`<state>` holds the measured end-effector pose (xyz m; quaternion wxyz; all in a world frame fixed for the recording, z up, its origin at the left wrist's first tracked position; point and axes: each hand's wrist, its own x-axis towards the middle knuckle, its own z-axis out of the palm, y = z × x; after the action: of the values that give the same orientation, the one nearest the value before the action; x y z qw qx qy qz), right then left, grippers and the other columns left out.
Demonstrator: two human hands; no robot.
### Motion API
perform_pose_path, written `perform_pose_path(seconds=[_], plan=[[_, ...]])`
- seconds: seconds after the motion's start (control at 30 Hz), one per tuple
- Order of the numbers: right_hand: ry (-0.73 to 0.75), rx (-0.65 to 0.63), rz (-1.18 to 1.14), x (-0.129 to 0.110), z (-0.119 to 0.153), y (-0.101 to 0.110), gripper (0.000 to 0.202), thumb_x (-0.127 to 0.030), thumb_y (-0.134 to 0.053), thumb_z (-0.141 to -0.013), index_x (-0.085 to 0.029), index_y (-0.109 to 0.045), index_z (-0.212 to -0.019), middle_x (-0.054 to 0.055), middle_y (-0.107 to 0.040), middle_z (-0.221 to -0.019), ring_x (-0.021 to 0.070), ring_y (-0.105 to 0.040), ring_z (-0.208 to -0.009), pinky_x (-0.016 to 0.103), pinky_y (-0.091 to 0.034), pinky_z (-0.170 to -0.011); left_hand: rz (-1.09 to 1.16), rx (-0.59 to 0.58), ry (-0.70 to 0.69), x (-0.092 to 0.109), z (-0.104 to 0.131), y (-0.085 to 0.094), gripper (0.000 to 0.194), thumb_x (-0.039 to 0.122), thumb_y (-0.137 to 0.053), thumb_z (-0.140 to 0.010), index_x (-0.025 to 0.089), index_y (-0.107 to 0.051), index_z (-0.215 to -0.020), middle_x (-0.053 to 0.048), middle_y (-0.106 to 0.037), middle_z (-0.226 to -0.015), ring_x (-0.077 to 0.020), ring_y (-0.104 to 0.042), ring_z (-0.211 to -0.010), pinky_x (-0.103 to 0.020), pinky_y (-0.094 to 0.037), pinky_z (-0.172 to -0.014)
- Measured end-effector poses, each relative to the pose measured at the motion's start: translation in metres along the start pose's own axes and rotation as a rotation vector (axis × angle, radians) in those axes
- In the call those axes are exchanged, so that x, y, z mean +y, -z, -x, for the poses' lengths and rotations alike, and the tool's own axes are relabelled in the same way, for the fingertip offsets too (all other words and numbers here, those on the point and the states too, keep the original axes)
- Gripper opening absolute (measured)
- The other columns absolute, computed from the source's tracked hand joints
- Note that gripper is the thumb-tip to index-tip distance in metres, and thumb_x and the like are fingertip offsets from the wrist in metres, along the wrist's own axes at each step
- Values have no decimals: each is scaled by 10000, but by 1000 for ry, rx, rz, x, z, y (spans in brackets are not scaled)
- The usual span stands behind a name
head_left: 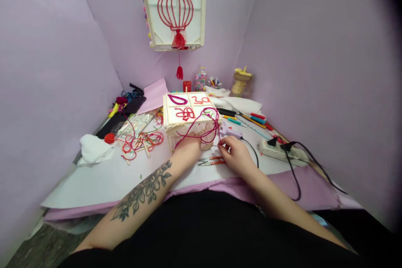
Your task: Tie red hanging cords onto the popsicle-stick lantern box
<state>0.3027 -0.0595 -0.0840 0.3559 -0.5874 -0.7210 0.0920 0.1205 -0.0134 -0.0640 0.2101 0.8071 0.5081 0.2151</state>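
Seemingly threading near the worktop's point(84, 186) front edge, right grip point(234, 153) pinches yarn point(216, 123), left grip point(194, 144) closure obscured; slack needs drawing next.

Centre stage on the white-paper-covered table point(103, 182) sits a boxy, pale-stick frame with white panels point(188, 113); orange-handled metal scissors point(216, 161) lie in front, tangled red-orange yarn point(127, 144) and crumpled white tissue point(93, 148) sprawl left, a white plastic power strip point(282, 151) right
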Motion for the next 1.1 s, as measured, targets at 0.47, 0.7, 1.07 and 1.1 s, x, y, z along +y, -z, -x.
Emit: perform_pose_path(seconds=[0.47, 0.7, 1.07, 1.1], plan=[[57, -96, -18, -27, -1, -17, 168, -172, -482, -877, -186, -645, -914, 62, -662, -858, 178, -598, -777, 271, -427, -706, 600, -187, 260, 1, 14, 6, 138, 250, -496, -785, 175, -532, -676, 33, -489, -569, -96, -414, -512, -221, -308, -501], [38, -120, 56, -26, -4, -22, 168, -158, -476, -891, -177, -638, -848, 68, -652, -900, 171, -597, -817, 256, -424, -716, 945, -401, 376, 0, 16, 3, 80, 176, -486, -761, 154, -521, -693, 33, -511, -577, -51, -430, -444, -172, -266, -401], [257, 34, -138, -28, 6, -22, 140, -160, -487, -856, -197, -619, -884, 74, -575, -893, 180, -571, -838, 277, -470, -722, 1184, -390, 580, 9, 14, 1, 235, 303, -466, -915, 148, -571, -773, 30, -480, -555, -49, -423, -454, -155, -173, -359], [278, 28, -152, -28, 8, -23, 138, -163, -489, -859, -198, -621, -880, 69, -560, -883, 175, -567, -827, 275, -471, -715, 1209, -390, 601, 11, 13, 2, 249, 307, -465, -914, 149, -568, -751, 38, -443, -538, -45, -383, -445, -162, -146, -362]])
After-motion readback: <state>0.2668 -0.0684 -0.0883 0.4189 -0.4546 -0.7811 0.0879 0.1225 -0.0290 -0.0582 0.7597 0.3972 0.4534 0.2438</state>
